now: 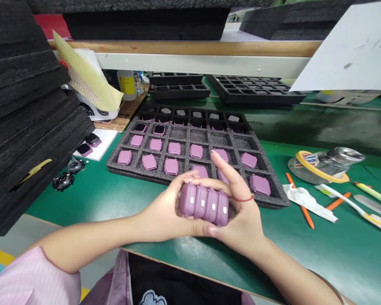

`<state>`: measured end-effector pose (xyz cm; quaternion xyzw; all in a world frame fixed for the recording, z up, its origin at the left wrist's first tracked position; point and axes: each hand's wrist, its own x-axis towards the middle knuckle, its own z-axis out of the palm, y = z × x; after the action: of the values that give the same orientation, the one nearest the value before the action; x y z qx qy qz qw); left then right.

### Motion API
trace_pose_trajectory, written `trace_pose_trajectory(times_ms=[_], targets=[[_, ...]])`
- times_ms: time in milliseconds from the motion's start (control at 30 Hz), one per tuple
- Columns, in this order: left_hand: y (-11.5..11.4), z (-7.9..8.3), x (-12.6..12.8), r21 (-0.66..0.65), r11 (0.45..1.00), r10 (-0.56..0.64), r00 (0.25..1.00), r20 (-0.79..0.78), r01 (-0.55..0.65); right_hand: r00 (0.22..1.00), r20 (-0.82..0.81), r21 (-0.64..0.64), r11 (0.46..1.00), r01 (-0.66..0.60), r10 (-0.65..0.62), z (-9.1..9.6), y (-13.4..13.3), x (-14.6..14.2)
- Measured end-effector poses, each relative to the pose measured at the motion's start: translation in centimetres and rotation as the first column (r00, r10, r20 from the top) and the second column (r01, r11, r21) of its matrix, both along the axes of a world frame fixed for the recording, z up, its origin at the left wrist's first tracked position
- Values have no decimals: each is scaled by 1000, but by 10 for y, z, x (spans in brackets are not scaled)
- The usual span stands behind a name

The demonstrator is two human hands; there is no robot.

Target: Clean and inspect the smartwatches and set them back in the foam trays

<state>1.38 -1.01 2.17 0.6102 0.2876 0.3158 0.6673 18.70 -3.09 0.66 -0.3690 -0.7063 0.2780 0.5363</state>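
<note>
Several purple smartwatch cases (207, 204) stand pressed side by side in a short row between my hands, their small white side buttons facing me. My left hand (165, 212) wraps round the left end, its thumb running along the near side. At the right end, my right hand (246, 218) closes on the same row, with its index finger stretched upward. Just beyond my hands lies a black foam tray (180, 134) with square compartments. Purple cases such as this one (171, 166) fill its near rows, and black-screened watches (159, 129) sit farther back. My hands partly cover the near compartments.
Black foam trays (22, 106) are stacked high at the left. Beside them, watches (84, 149) rest on white paper. A glass bottle (324, 164), orange sticks (300, 201) and a toothbrush (355, 205) lie at the right. A shelf edge (193, 63) crosses above the bench.
</note>
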Motion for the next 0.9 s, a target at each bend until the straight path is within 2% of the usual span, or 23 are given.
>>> trace_pose_trajectory(times_ms=[67,200,433,700,900], targets=[[3,5,3,-50,998,-34,999,16,35,999,30,55,998,-17,15,-2,3,1],[6,10,4,-47,999,-21,1000,7,21,998,68,97,995,-25,19,-4,5,2],[-1,3,-1,-84,996,-13,999,45,16,995,78,79,995,-61,55,0,4,3],[1,-2,-4,-12,1000,-27,999,43,27,993,98,98,992,-81,71,-1,5,4],[-2,-1,-2,19,1000,17,999,-46,-16,990,130,161,984,-78,57,-2,4,3]])
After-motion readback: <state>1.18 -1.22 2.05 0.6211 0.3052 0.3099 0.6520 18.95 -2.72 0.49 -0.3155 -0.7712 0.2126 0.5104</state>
